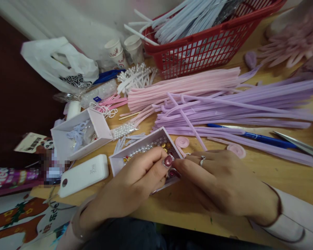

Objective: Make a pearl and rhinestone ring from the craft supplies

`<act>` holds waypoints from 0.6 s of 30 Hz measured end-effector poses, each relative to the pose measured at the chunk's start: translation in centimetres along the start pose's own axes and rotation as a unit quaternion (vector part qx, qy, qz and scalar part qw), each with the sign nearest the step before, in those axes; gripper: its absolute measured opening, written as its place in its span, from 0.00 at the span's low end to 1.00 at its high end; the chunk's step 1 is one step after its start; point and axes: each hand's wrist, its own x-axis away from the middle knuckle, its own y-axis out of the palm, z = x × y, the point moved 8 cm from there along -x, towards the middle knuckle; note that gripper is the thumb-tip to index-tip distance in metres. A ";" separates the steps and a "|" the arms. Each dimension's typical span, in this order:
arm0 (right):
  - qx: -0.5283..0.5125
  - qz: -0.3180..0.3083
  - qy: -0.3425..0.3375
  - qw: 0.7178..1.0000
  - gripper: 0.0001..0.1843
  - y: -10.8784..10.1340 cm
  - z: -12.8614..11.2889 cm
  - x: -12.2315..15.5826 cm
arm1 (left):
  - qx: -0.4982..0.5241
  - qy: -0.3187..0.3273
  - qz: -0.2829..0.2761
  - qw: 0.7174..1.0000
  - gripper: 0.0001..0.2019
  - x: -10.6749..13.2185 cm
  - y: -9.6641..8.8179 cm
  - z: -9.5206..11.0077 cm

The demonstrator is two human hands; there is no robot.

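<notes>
My left hand [135, 180] is closed in a pinch over the near side of a white box [117, 166], thumb against the index finger. Close beside it, my right hand [221, 184] is also closed, its fingertips meeting the left ones at the box's right side. Whatever sits between the fingers is too small or hidden to make out. Inside the box lie pearl beads [143, 148] and gold pieces with coloured stones. Just beyond the right hand rests a coiled pink pipe cleaner [182, 142]; another pink coil [236, 150] lies to its right.
Purple pipe cleaners [250, 104] and pink ones [182, 86] spread behind the hands. Scissors [299, 144] and a blue pen [266, 139] lie right. A red basket [198, 48] stands behind. Leftward are a second box [99, 126], a white power bank [85, 175] and a plastic bag [59, 62].
</notes>
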 end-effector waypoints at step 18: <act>-0.016 0.001 0.027 0.999 0.18 -0.2 0.2 -0.2 | 0.015 0.066 -0.007 0.998 0.24 0.0 0.3 -0.3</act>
